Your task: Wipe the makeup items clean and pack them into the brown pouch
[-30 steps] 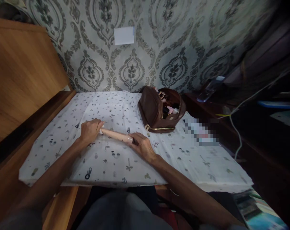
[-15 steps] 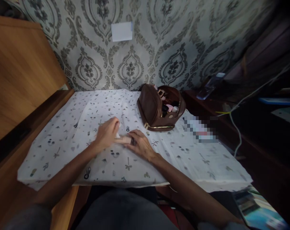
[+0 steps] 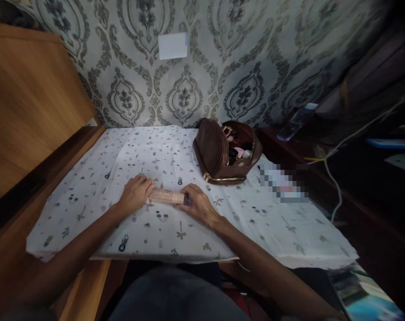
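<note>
A beige tube (image 3: pixel 165 196) with small print and a dark cap lies sideways between my hands, just over the patterned white cloth (image 3: pixel 155 240). My left hand (image 3: pixel 135 194) is closed round its left end. At the other end, my right hand (image 3: pixel 198 203) grips the tube by the dark cap. Behind and to the right stands an open brown bag (image 3: pixel 212 151) with a gold zip; several small cosmetic items show inside it.
Right of the bag lies a blurred-out item (image 3: pixel 282 183) on the cloth. A wooden panel (image 3: pixel 35 89) rises at the left. Beyond the right edge are a clear case (image 3: pixel 297 121) and a pale cable (image 3: pixel 336 191). A patterned wall is behind.
My left hand has come down and to the left, from a raised fist by the tube onto its left end. The white bit seen by that hand no longer shows. My right hand keeps its grip.
</note>
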Action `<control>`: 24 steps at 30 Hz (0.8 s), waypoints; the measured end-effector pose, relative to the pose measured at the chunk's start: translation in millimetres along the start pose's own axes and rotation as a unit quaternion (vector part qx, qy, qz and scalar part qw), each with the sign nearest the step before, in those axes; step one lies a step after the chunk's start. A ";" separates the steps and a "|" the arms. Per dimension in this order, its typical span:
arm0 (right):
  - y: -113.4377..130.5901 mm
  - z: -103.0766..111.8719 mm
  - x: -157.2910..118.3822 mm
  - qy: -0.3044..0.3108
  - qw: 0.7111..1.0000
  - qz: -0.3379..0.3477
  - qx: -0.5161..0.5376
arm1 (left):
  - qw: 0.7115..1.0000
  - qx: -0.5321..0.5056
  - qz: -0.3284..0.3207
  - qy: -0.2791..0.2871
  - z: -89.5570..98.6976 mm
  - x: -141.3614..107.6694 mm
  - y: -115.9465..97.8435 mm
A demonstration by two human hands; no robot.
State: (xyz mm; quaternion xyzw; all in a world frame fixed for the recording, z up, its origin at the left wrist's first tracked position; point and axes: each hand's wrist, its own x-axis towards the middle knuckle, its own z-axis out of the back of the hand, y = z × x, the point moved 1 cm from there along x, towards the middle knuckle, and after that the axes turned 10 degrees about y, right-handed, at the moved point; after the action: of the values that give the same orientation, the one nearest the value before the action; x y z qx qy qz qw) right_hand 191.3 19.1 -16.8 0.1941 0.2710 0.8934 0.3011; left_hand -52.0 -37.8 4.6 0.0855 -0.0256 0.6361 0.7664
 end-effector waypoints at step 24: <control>13.0 10.3 20.6 0.046 0.999 -0.004 0.015 | 0.994 -0.024 -0.087 -0.060 26.7 36.7 -62.0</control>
State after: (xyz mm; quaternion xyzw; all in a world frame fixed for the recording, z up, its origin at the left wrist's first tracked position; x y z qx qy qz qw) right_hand 175.6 27.4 2.8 0.1559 0.2990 0.8960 0.2888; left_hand 17.5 -17.4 30.1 0.1074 -0.0793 0.5604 0.8174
